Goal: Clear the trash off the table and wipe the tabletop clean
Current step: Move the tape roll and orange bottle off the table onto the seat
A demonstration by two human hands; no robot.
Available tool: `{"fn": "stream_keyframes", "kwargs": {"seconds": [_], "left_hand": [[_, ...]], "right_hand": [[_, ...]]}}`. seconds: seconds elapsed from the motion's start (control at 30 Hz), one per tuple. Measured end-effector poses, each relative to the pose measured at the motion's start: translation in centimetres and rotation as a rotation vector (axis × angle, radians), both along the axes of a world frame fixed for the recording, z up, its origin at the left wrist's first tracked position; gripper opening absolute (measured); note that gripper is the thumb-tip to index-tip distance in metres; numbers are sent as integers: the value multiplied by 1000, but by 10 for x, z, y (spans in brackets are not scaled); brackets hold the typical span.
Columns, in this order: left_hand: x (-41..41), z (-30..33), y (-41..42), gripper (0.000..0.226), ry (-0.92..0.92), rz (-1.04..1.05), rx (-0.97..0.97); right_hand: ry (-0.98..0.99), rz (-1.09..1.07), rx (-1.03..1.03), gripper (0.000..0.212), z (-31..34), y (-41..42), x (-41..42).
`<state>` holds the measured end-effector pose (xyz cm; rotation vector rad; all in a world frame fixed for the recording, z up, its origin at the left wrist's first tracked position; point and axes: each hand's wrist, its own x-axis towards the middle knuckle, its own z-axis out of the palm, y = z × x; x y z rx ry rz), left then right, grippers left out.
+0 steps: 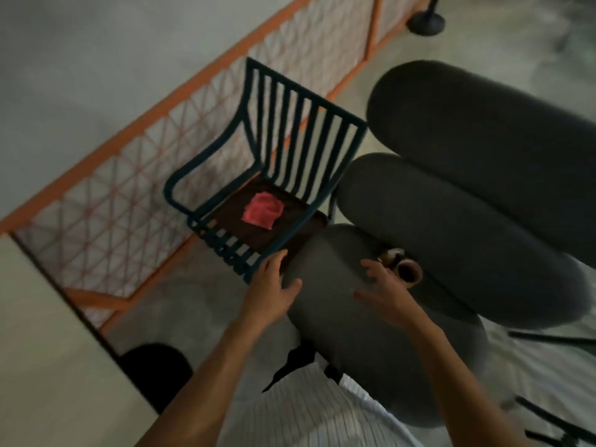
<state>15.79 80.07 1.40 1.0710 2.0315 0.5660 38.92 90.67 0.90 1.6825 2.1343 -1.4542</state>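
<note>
A pink cloth [263, 210] lies crumpled on the dark seat of a blue slatted chair [280, 150]. A grey rounded tabletop [371, 333] stretches below my arms, with two more grey rounded tabletops [451, 214] beyond it. Brown and white cups or wrappers, the trash [403, 266], sit where the grey surfaces meet; blur hides their detail. My left hand [274, 285] hovers open at the near tabletop's left edge, beside the chair's front corner. My right hand [383, 291] is open with spread fingers over the tabletop, just left of the trash. Neither holds anything.
An orange lattice railing [161, 175] runs diagonally behind the chair. A pale surface [48, 350] fills the lower left. A dark round object [154, 369] lies on the floor near it. A black stand base [425, 22] sits at the top right.
</note>
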Motion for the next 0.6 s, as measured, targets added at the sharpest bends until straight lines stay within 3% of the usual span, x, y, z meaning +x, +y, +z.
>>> {"fn": "stream_keyframes", "kwargs": {"seconds": [0.23, 0.4, 0.53, 0.6], "left_hand": [[1, 9, -133, 69, 43, 309, 23], [9, 12, -214, 65, 92, 487, 6], [19, 13, -287, 60, 135, 670, -8], [22, 15, -312, 57, 147, 736, -12]], "right_hand": [[64, 322, 65, 67, 7, -54, -48], [24, 524, 52, 63, 8, -100, -93], [99, 640, 15, 58, 6, -151, -120], [88, 686, -21, 64, 4, -169, -134]]}}
